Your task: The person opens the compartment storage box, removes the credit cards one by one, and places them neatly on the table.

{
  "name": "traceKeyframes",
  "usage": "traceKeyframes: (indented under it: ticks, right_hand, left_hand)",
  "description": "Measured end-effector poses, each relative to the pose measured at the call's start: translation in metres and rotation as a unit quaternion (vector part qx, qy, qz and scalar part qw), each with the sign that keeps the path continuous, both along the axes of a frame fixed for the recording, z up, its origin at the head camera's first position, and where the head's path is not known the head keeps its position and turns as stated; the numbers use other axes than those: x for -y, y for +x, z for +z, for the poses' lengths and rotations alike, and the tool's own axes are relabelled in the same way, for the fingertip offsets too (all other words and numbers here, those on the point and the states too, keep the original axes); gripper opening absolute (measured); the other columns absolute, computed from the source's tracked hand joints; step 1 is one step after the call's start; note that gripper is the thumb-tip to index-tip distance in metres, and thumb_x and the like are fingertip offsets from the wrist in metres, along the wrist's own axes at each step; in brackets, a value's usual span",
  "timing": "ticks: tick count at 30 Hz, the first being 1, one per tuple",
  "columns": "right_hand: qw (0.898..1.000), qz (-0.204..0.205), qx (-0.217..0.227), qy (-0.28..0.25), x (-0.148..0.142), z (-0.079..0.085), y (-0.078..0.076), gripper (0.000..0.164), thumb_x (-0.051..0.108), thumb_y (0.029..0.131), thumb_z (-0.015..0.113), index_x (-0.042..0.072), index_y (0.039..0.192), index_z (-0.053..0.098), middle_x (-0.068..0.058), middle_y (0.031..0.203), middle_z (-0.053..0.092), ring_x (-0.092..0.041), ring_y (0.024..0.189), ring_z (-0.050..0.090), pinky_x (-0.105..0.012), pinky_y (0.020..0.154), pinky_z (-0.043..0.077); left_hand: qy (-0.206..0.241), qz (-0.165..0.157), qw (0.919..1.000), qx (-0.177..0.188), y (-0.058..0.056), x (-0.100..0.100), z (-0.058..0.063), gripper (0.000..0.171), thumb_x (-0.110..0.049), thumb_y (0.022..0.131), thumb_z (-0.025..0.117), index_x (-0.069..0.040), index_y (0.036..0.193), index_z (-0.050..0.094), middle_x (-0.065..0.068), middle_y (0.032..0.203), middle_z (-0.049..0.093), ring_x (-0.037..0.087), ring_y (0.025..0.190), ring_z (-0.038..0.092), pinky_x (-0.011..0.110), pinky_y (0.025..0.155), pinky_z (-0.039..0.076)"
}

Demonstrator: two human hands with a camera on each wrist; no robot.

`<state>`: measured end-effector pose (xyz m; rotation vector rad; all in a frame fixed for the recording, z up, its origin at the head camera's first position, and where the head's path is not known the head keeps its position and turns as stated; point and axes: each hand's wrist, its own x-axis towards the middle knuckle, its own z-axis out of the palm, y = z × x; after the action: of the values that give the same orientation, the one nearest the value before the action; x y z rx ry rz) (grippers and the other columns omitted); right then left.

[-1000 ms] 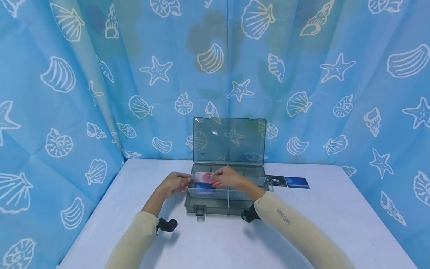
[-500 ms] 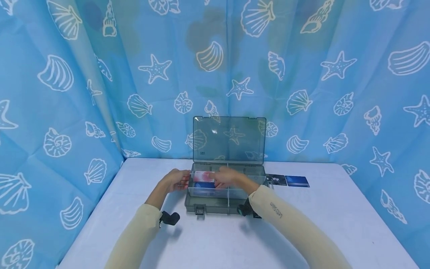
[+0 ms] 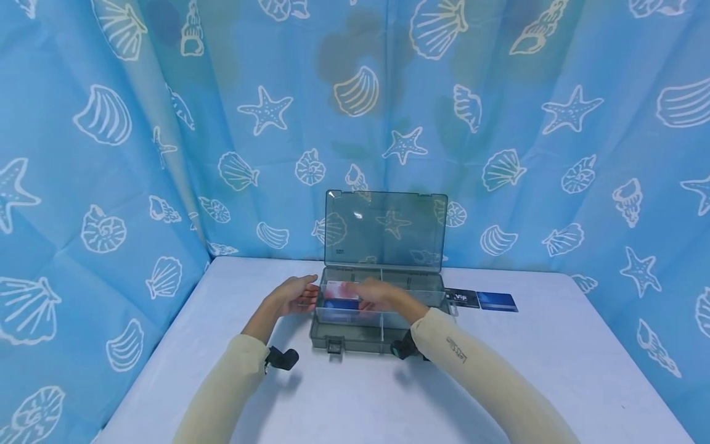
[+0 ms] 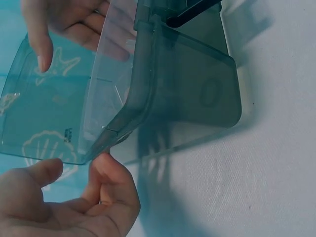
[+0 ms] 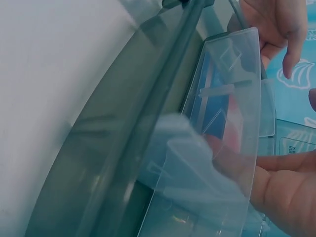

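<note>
1. Our left hand (image 3: 291, 297) sits at the left end of the smoky translucent plastic organiser box (image 3: 355, 338), fingers relaxed and parted, holding nothing.
2. The box stands mid-worktop (image 3: 388, 394), its clear lid (image 3: 386, 229) raised upright.
3. Our right hand (image 3: 379, 295) reaches into the back-left compartment over a pink-and-blue card (image 3: 337, 291); we cannot tell its grip.
4. Two dark cards (image 3: 481, 300) lie right of the box.
</note>
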<state>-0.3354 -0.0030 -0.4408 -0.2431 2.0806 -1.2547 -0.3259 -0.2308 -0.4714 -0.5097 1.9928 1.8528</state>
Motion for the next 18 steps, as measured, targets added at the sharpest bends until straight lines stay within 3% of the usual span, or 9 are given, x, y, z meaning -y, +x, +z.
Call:
traceKeyframes:
  ticks: [11, 18]
  right_hand:
    - [0.998, -0.040, 0.026, -0.051, 0.002, -0.007, 0.000, 0.066, 0.040, 0.101, 0.050, -0.008, 0.143, 0.035, -0.031, 0.140, 0.040, -0.040, 0.119, 0.050, -0.041, 0.093, 0.050]
    - [0.992, -0.073, 0.066, -0.074, 0.005, -0.009, -0.004, 0.070, 0.042, 0.099, 0.052, -0.003, 0.148, 0.029, -0.032, 0.144, 0.032, -0.039, 0.119, 0.047, -0.041, 0.091, 0.051]
  left_hand:
    - [-0.010, -0.012, 0.9998, -0.016, 0.001, -0.003, -0.002, 0.046, -0.038, 0.102, 0.047, 0.004, 0.117, 0.057, 0.010, 0.095, 0.060, 0.016, 0.077, 0.058, 0.028, 0.070, 0.056]
    - [-0.015, -0.009, 0.9996, -0.023, 0.003, -0.003, 0.001, 0.043, -0.037, 0.103, 0.045, 0.003, 0.112, 0.058, 0.009, 0.091, 0.059, 0.015, 0.075, 0.057, 0.028, 0.070, 0.056]
